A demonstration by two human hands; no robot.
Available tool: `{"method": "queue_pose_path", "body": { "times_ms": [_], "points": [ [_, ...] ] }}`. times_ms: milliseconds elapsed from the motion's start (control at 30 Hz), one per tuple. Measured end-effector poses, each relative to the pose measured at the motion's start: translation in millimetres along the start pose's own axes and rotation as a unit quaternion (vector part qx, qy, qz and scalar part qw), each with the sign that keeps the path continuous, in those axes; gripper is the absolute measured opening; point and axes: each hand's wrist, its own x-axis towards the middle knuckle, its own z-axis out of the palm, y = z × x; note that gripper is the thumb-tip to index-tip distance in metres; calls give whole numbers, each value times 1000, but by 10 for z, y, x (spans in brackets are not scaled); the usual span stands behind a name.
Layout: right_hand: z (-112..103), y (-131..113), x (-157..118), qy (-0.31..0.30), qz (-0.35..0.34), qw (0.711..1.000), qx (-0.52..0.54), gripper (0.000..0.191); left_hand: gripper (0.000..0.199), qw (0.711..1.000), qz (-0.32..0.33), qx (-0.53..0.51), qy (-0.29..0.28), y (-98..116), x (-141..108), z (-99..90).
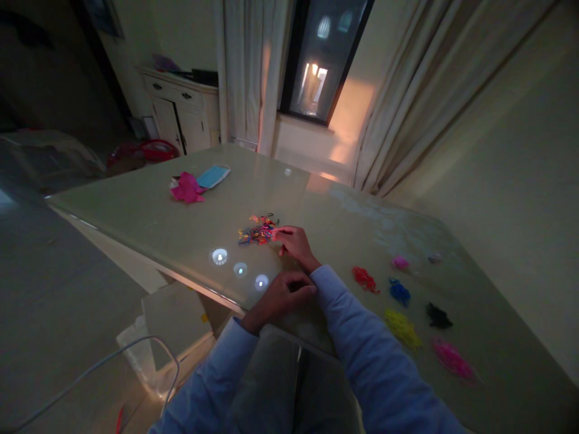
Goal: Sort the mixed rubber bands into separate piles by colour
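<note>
A mixed pile of small multicoloured bands (257, 234), looking like rubber bands, lies loose on the glossy tabletop. At its right edge is my right hand (294, 242), index finger and thumb drawn together at the bands; anything between the fingertips is too small to make out. My left hand (283, 296) rests near the table's front edge, just below my right wrist, its fingers curled in and their inside hidden. To the right lie single-colour heaps of the bands: red (365, 279), blue (400, 292), yellow (402, 329), black (438, 316) and pink (453, 358).
Pink crumpled paper or cloth (187, 188) and a blue face mask (213, 176) lie at the table's far left. Small pink (400, 262) and greyish (435, 258) lumps sit behind the heaps. A white cable (97, 364) loops below left. A cabinet (181, 108) stands behind.
</note>
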Motion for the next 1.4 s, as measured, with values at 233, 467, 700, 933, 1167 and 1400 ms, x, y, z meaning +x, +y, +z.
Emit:
{"method": "queue_pose_path", "body": {
  "times_ms": [233, 467, 700, 933, 1167, 1400],
  "points": [
    [35, 25, 15, 1, 41, 997, 67, 14, 29, 1000, 3, -8, 6, -30, 18, 10],
    [25, 29, 11, 16, 44, 993, 107, 12, 29, 1000, -7, -18, 2, -27, 19, 16],
    [-116, -41, -141, 36, 28, 987, 154, 17, 24, 1000, -1, -8, 10, -37, 20, 18],
    [-408, -158, -609, 68, 16, 976, 205, 26, 27, 1000, -19, 0, 20, 16, 14, 21],
    [-759, -166, -1203, 148, 22, 963, 223, 31, 32, 999, -31, 18, 17, 85, 14, 12],
    [-1037, -23, -1815, 251, 44, 942, 220, 33, 36, 997, -34, 66, 30, 65, 15, -14]
  ]
}}
